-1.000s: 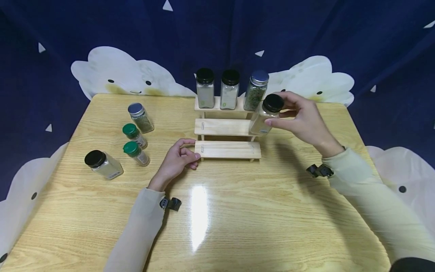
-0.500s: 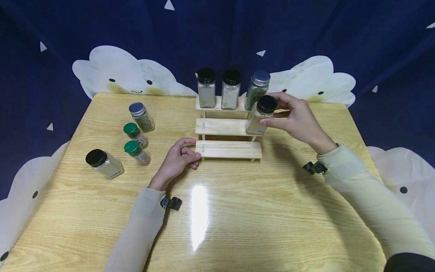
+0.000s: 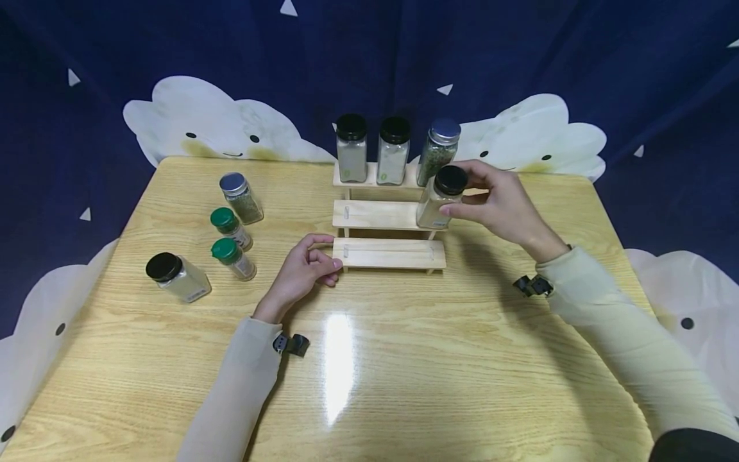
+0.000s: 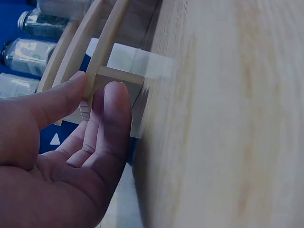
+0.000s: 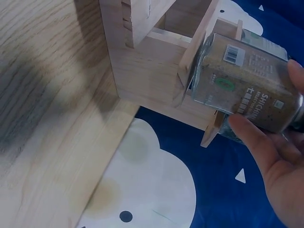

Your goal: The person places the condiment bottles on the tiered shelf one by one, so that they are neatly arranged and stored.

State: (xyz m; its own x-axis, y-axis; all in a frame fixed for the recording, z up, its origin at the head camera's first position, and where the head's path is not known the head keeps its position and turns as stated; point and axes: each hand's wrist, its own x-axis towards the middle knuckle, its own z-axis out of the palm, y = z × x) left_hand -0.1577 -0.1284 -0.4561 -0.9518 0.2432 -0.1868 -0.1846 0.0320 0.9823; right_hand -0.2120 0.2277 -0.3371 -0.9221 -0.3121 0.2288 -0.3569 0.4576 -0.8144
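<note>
1. Your seasoning jar (image 3: 430,208) stands near upright at the right end of the middle shelf (image 3: 372,215), long axis vertical, black cap (image 3: 451,180) upward.
2. It's clear and square-sided, tan inside, with white lettering and a barcode.
3. Your right hand (image 3: 501,205) pinches it from the right.
4. Your left hand (image 3: 300,273) grips the lowest shelf (image 3: 389,255) at its left end.
5. Behind, three jars (image 3: 392,160) line the top shelf (image 3: 371,176).

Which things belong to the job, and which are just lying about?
Job, likely: wooden rack; left hand; right hand; held jar; three top-tier jars.
Standing apart, role unclear: silver-lidded jar; two green-capped jars; black-lidded jar.
</note>
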